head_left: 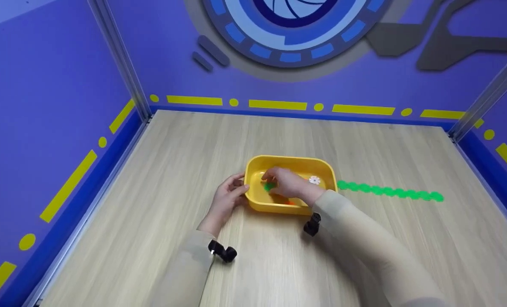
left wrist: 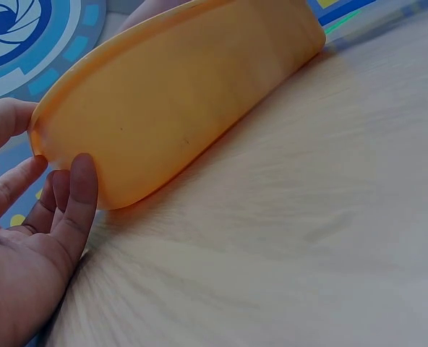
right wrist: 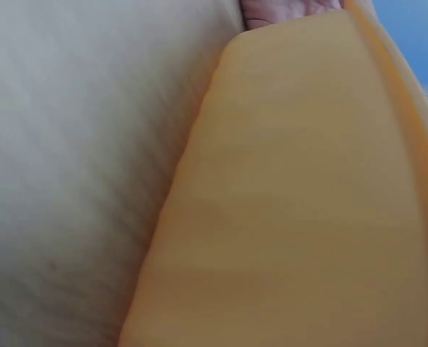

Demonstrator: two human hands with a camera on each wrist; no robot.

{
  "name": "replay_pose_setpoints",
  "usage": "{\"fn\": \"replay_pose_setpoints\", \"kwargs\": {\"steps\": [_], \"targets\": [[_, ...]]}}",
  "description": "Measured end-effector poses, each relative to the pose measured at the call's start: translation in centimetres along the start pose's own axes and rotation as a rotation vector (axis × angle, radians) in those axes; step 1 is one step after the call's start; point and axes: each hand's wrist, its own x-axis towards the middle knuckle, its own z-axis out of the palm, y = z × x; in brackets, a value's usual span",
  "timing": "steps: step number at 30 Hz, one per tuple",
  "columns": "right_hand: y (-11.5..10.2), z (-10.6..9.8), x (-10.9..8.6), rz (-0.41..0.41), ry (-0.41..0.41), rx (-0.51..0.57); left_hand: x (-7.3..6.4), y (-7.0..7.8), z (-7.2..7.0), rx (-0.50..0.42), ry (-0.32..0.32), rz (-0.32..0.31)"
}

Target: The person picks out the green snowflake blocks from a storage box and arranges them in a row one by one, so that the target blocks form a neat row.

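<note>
A yellow plastic bin (head_left: 291,209) sits on the table in front of the person. At its left end, the left hand (head_left: 228,194) holds the wall, thumb at the rim and the other fingers along the outside. In the left wrist view the left hand (left wrist: 37,217) has its fingertips against the rounded end of the bin (left wrist: 163,108). The right hand (head_left: 288,184) reaches down inside the bin, fingers bent and apart from the thumb, just over a green piece (head_left: 269,186). A white notched disc (head_left: 314,180) and an orange-red piece (head_left: 289,203) lie in the bin too, partly hidden by that hand.
A straight chain of green notched discs (head_left: 389,191) lies on the wooden table (head_left: 185,162), running right from the bin's right end. Blue printed walls (head_left: 304,85) with yellow marks enclose the table at the back and sides. Black wrist cameras (head_left: 222,251) sit on both sleeves.
</note>
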Motion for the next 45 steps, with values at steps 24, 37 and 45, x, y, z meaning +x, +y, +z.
{"fn": "replay_pose_setpoints", "kwargs": {"steps": [24,37,45], "targets": [[0.2,-0.3,-0.7,-0.035,-0.034,-0.089,0.3,-0.2,0.0,-0.003,0.011,-0.016],[0.7,-1.3,-2.7,-0.033,0.042,0.057,0.2,-0.1,0.2,0.011,0.009,-0.021],[1.5,-2.7,-4.3,0.032,0.083,0.185,-0.1,0.1,0.1,0.002,0.023,-0.018]]}}
